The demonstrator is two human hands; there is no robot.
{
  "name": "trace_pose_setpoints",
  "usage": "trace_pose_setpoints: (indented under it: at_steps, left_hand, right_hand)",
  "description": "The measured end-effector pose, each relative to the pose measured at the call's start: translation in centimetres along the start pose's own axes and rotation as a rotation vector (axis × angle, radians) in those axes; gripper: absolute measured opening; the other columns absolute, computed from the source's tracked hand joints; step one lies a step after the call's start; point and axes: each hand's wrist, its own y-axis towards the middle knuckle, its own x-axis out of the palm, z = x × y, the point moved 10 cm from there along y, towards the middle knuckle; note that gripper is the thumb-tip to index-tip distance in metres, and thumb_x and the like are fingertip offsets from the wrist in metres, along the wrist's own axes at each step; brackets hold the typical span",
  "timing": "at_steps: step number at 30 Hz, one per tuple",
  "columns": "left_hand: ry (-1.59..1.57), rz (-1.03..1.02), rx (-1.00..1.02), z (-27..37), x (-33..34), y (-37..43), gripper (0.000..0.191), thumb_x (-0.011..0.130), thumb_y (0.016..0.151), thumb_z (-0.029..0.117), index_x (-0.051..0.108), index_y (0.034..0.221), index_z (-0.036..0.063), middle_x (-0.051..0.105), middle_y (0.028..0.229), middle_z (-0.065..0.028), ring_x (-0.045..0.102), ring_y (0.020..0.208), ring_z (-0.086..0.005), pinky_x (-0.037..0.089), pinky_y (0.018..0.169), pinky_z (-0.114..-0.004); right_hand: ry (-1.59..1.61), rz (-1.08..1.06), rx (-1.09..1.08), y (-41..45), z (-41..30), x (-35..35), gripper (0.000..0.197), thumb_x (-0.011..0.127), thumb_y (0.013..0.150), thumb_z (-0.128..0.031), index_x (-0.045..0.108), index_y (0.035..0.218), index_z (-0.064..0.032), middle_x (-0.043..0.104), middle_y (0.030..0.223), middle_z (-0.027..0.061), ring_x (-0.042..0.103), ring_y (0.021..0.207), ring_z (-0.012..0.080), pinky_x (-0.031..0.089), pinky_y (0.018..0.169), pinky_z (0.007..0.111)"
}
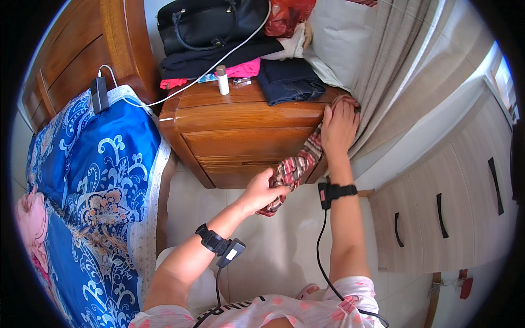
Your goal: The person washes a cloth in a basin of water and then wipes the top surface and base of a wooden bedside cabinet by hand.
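A plaid cloth [290, 169] in red, brown and cream stretches in a bunched strip between my two hands. My left hand [262, 190] grips its lower part, and a loose end hangs below the fingers. At the right front corner of the wooden nightstand [246, 139], my right hand [339, 129] closes over the upper part, back of the hand up. Some of the cloth shows beyond those fingertips, beside the beige curtain [377, 61]. Folded dark jeans [289, 82] lie on the nightstand just left of my right hand.
On the nightstand are a white bottle [222, 80], a black handbag [209, 24], folded clothes and a white bag [342, 37]. A white cable [184, 88] crosses to a black device [99, 96] on the blue patterned bed [119, 164]. Drawers [430, 205] stand at right.
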Motion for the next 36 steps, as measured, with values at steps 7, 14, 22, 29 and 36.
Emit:
trace_pose_setpoints:
  at_steps: [7,14,22,29,36]
  left_hand:
    - [-0.206,-0.016,0.048,2.0,3.1,1.0,0.035,0.07,0.074,0.012,0.053,0.102,-0.0027,0.063,0.088,-0.0067,0.059,0.074,-0.0121,0.049,0.068,-0.027]
    - [0.141,-0.124,0.007,-0.2,3.3,1.1,0.033,0.069,0.077,0.012,0.054,0.105,0.0004,0.059,0.091,-0.0023,0.053,0.08,-0.0081,0.046,0.074,-0.025]
    - [0.051,-0.102,0.114,1.6,2.4,1.2,0.034,0.069,0.078,0.015,0.054,0.105,-0.0018,0.06,0.091,-0.0042,0.055,0.08,-0.0095,0.047,0.075,-0.026]
    - [0.159,-0.131,-0.021,-0.4,-2.2,-0.4,0.029,0.069,0.079,0.016,0.054,0.097,-0.0007,0.06,0.082,-0.0036,0.058,0.069,-0.0101,0.048,0.062,-0.026]
    - [0.09,-0.065,-0.186,-4.4,-10.0,-3.9,0.021,0.068,0.078,0.011,0.056,0.093,0.002,0.061,0.08,-0.004,0.06,0.067,-0.0101,0.05,0.06,-0.027]
  right_hand:
    - [0.008,-0.408,0.112,1.4,2.9,4.9,0.038,0.052,0.088,-0.03,0.054,0.107,0.0024,0.054,0.114,0.018,0.048,0.11,0.0339,0.037,0.094,0.044]
    - [-0.089,-0.045,0.033,-2.7,1.2,-0.4,0.034,0.053,0.087,-0.02,0.049,0.11,0.0051,0.051,0.113,0.0183,0.046,0.109,0.036,0.038,0.093,0.044]
    - [0.065,-0.262,0.023,1.3,2.4,3.5,0.027,0.051,0.089,-0.02,0.053,0.103,0.0021,0.053,0.103,0.0168,0.048,0.101,0.0359,0.04,0.088,0.042]
    - [0.205,-0.014,0.121,-7.0,-2.4,1.6,0.049,0.049,0.089,-0.021,0.038,0.126,0.0086,0.035,0.131,0.031,0.031,0.123,0.0474,0.023,0.106,0.049]
    - [0.305,-0.285,-0.417,-11.9,-19.5,2.9,0.038,0.057,0.084,-0.031,0.057,0.112,-0.0054,0.051,0.113,0.0112,0.043,0.113,0.0314,0.023,0.106,0.051]
